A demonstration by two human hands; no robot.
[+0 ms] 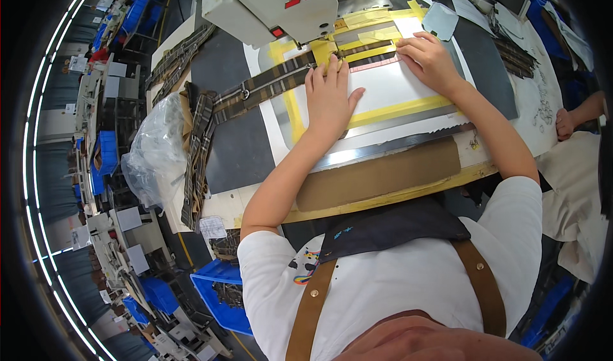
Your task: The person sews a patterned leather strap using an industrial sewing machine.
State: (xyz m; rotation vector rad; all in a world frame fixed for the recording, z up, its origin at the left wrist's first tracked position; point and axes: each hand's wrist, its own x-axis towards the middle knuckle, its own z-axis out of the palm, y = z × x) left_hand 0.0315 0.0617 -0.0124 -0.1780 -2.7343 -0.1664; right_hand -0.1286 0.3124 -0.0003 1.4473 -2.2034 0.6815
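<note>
A dark plaid fabric strap (pixel 271 80) with a small metal ring (pixel 244 94) runs from the left to beneath the white sewing machine head (pixel 274 9). It lies over a white template board (pixel 389 91) edged with yellow tape. My left hand (pixel 329 99) rests flat on the board, fingers stretched, their tips at the strap close to the needle area. Farther right, my right hand (pixel 431 62) has its fingers slightly bent and apart, tips touching the strip's right end; its thumb is hidden. A pinkish ruled strip (pixel 375 64) shows between the hands.
More plaid straps (pixel 199 150) hang over the table's left side beside a clear plastic bag (pixel 156 147). A metal strip (pixel 383 150) crosses the template's near side. Below left stands a blue bin (pixel 220 300). Another person's hand (pixel 565 124) shows at far right.
</note>
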